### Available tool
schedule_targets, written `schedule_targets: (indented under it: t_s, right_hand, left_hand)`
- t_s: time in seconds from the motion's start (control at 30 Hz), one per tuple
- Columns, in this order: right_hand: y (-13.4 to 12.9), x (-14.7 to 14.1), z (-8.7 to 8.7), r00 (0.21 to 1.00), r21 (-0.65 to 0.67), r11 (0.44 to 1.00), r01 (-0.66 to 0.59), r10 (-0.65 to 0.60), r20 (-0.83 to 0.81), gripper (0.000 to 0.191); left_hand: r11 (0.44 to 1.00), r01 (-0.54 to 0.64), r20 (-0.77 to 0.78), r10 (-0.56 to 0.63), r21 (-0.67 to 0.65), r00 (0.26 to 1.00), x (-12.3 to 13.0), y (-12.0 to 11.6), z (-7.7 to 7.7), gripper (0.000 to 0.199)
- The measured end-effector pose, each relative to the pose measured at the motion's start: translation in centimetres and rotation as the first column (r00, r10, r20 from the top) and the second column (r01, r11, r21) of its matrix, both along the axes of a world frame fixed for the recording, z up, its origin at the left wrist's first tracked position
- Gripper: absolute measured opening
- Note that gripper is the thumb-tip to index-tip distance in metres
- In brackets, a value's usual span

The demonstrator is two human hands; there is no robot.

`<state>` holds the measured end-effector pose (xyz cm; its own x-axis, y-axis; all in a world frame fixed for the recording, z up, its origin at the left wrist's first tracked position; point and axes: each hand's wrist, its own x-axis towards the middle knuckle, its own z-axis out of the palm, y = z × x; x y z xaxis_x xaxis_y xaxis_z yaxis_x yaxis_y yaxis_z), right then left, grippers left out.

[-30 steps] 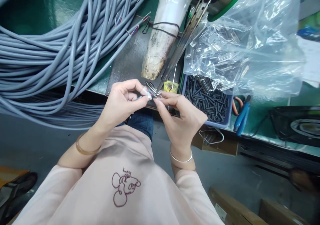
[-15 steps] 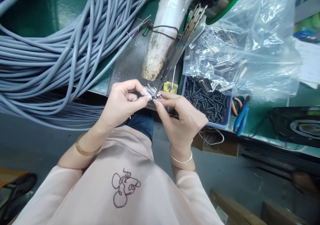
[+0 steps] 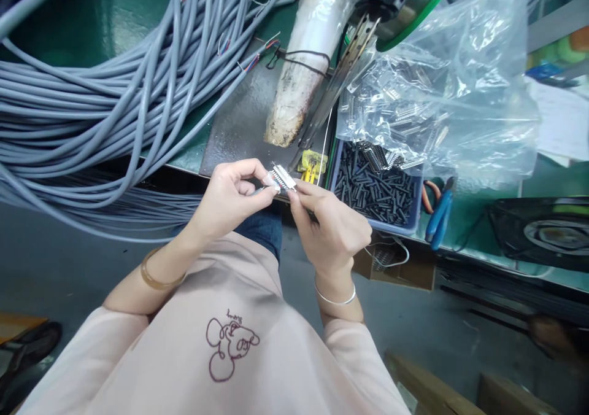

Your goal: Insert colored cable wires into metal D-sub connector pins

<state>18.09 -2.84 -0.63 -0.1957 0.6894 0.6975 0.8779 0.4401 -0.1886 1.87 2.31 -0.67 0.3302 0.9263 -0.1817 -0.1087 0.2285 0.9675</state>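
Note:
Between my two hands is a small metal multi-pin connector [image 3: 284, 177], its pale metal side showing, with a row of tiny coloured wire ends along its left side. My left hand [image 3: 239, 188] pinches its left end between thumb and forefinger. At the other end, my right hand [image 3: 329, 218] grips the connector with thumb and fingertips. The cable behind the wire ends is mostly hidden by my left hand. Just above the connector, a perforated metal soldering iron [image 3: 334, 77] slants down beside a white wrapped post [image 3: 299, 65] with a scorched end.
Thick grey cables [image 3: 133, 114] cover the left of the bench. On the right, a blue bin [image 3: 416, 209] holds short black tubes [image 3: 372, 188]. A clear plastic bag [image 3: 478, 96] of metal connectors lies over it. Blue-handled cutters [image 3: 440, 215], a yellow sponge-like piece [image 3: 313, 161] and a green-rimmed spool [image 3: 418, 10] are nearby.
The connector has turned in my fingers and now shows its pale metal side. My hands have shifted slightly down, away from the iron's tip, uncovering more of the yellow piece.

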Motion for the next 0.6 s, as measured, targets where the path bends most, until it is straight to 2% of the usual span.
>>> schedule_targets:
  t_s: [0.23, 0.37, 0.5, 0.6]
  right_hand:
    - [-0.5, -0.2, -0.2, 1.0, 0.003, 1.0, -0.008, 0.008, -0.014, 0.021]
    - [-0.7, -0.3, -0.4, 1.0, 0.013, 1.0, 0.015, -0.015, -0.009, 0.019]
    - [-1.1, -0.2, -0.7, 0.978, -0.076, 0.996, 0.042, -0.056, -0.203, 0.013]
    - [-1.7, 0.8, -0.9, 0.899, -0.115, 0.991, 0.07, -0.113, -0.423, 0.004]
  left_hand:
    - [0.998, -0.043, -0.051, 0.045, 0.045, 0.998, -0.2, -1.0, -0.7, 0.02]
    - [0.999, -0.048, -0.038, 0.049, 0.026, 0.998, -0.3, -1.3, -0.7, 0.018]
    - [0.997, 0.042, 0.046, -0.039, -0.07, 0.998, -0.8, -1.4, -0.8, 0.015]
    - [0.969, 0.166, 0.151, -0.139, -0.182, 0.979, -1.2, -1.6, -1.1, 0.02]
